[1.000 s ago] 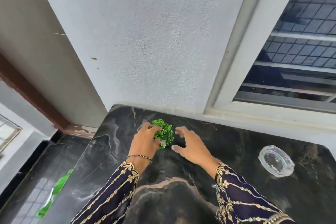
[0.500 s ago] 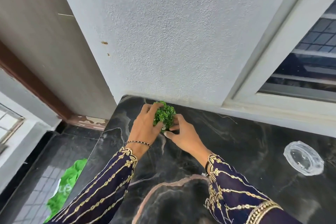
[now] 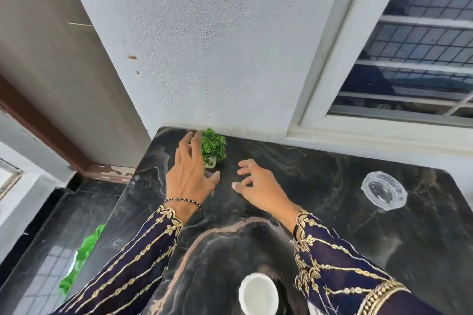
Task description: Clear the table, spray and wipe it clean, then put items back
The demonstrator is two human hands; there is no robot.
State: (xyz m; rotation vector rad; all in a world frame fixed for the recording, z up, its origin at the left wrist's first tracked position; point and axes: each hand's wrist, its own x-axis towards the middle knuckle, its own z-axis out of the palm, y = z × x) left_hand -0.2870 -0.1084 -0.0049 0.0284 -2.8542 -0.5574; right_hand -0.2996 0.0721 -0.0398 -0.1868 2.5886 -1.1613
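A small green artificial plant (image 3: pixel 213 146) in a pale pot stands upright on the black marble table (image 3: pixel 320 225), in the far left corner close to the white wall. My left hand (image 3: pixel 190 174) hovers just left of it with fingers spread, its fingertips beside the leaves, holding nothing. My right hand (image 3: pixel 258 185) is a short way to the right of the pot, fingers loosely curled and apart, empty and clear of the plant.
A clear glass ashtray (image 3: pixel 384 192) lies on the table at the right. A white cup (image 3: pixel 258 293) stands at the near edge. A green bag (image 3: pixel 82 261) lies on the tiled floor to the left. A barred window (image 3: pixel 419 41) is behind.
Both hands held the plant half a second ago; now it stands in the far corner by the wall and both hands have let go and drawn back, fingers apart.
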